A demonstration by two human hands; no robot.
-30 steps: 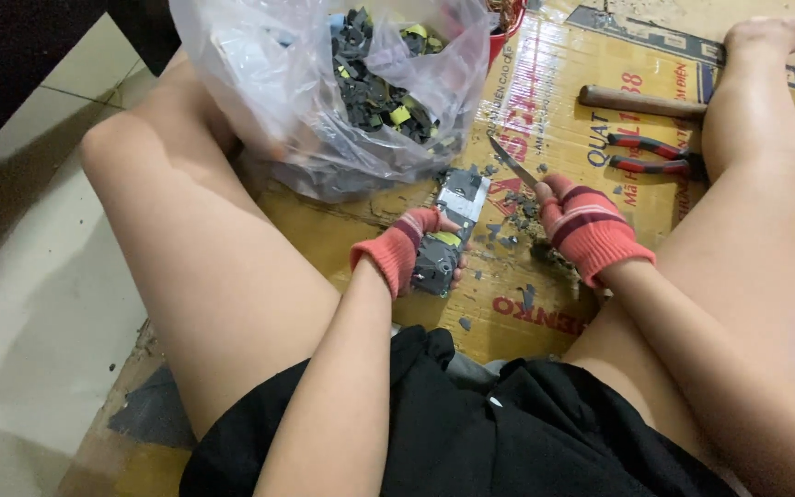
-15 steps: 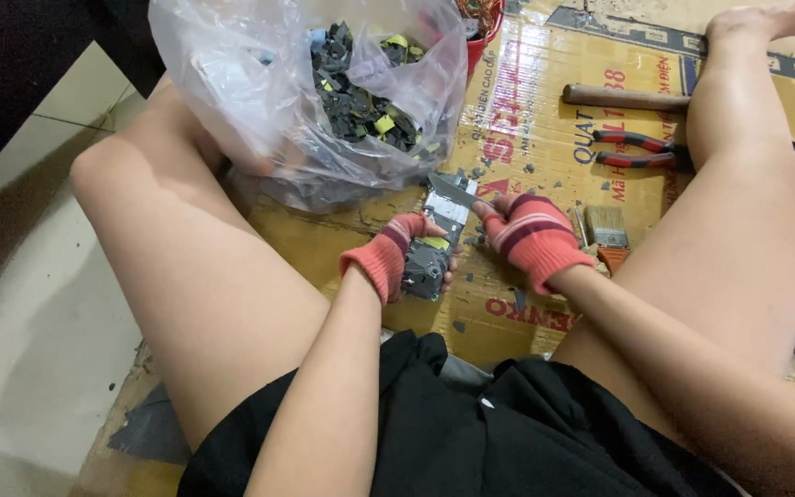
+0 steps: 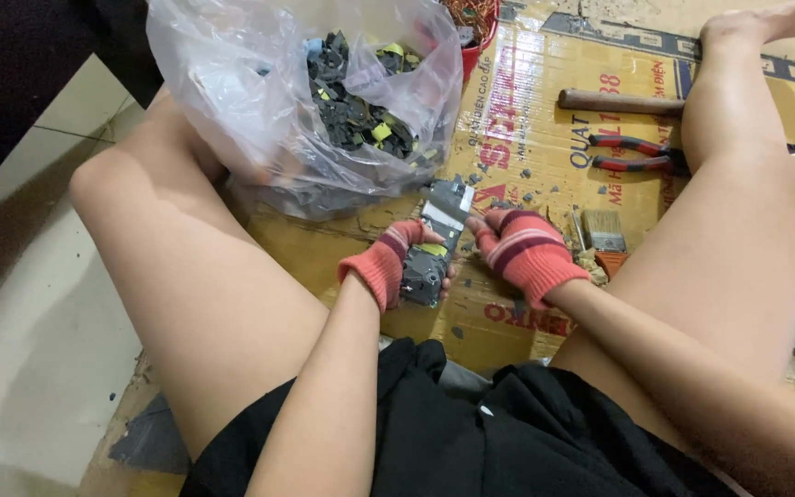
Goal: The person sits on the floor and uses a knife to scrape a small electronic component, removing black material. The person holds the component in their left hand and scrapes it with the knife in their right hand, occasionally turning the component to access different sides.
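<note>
The breaker (image 3: 434, 241), a dark grey block with a yellow tab and a pale upper end, stood over the cardboard (image 3: 526, 138) between the person's knees. The left hand (image 3: 388, 265) gripped its lower body; the right hand (image 3: 522, 250) closed on its upper side. A second earlier the right hand had held a thin tool at the casing; that tool no longer showed. The clear bag (image 3: 232, 83) behind held black and yellow scrap parts. A hammer (image 3: 618, 101), pliers (image 3: 632, 154) and a brush (image 3: 604, 230) lay to the right.
</note>
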